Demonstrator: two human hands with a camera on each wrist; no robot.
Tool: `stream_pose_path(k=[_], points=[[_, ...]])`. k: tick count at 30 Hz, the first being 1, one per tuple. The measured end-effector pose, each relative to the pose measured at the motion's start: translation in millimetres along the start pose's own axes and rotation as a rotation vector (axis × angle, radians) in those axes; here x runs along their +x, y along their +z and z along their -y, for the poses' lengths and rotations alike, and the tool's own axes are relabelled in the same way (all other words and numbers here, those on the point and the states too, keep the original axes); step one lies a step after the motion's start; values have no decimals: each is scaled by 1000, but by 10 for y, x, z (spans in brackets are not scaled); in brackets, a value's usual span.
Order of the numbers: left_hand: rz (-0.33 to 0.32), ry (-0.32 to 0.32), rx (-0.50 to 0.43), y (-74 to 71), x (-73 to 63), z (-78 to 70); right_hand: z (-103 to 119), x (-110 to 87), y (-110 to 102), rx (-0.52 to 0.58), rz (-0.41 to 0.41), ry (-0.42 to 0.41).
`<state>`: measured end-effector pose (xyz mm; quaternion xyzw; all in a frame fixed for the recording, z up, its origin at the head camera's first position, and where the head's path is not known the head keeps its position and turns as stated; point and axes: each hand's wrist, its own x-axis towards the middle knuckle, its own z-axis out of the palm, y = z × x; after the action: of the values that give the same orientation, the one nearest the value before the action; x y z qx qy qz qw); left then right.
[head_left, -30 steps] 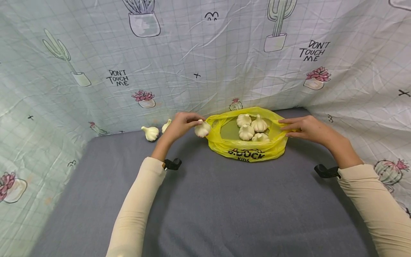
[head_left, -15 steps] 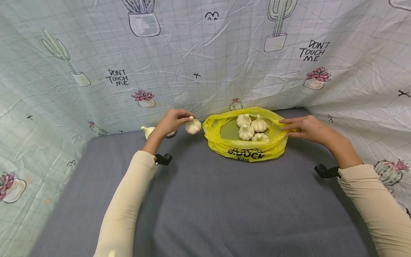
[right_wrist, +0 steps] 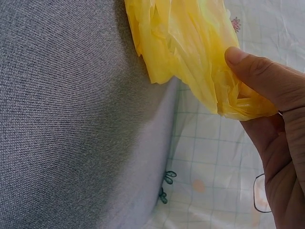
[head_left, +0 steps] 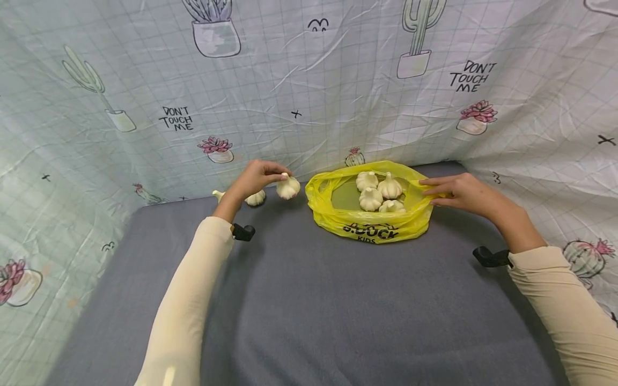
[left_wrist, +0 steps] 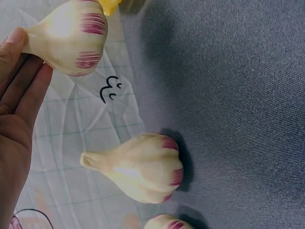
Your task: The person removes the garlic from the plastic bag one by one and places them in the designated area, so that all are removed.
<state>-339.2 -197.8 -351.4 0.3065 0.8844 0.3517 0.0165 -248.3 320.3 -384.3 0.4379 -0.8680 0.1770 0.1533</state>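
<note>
The left hand (head_left: 258,178) was pinching a garlic bulb (head_left: 288,187) by its neck, thumb against fingers, with the fat, purple-streaked base left free. That bulb was near the left side of the yellow bag (head_left: 333,222) but apart from it; whether its base touched the grey cloth (head_left: 362,300) could not be told. The right hand (head_left: 463,193) was pinching the right edge of the bag, whose mouth gaped wide. Doing this well called, by the look of it, for a light but sure pinch, since the neck was thin and the heavier base could swing; any release was best made only with the base fully supported, so that it did not roll. The right hand did well to hold the film still, as a tug would probably drag the load inside. At least four bulbs (head_left: 370,199) lay bunched in the bag, the lowest partly hidden by the front rim. Left of the held one sat a nearer bulb (head_left: 255,198), just beside the left hand, and a farther bulb (head_left: 218,194), mostly hidden behind the wrist. The printed curtain (head_left: 299,69) close behind left little room at the back, and the bag's left rim stood between the held bulb and the four inside.
</note>
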Motion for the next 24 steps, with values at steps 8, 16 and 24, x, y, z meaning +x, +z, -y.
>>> stream_pose_path(k=[8, 16, 24], points=[[2, -21, -19, -5, 15, 91, 8, 11, -12, -2, 5, 8], [-8, -70, -49, -37, 18, 222, 33, -1, -24, 12, 14, 26], [-13, -96, -9, -31, 15, 287, 25, -27, -17, -4, 7, 13]])
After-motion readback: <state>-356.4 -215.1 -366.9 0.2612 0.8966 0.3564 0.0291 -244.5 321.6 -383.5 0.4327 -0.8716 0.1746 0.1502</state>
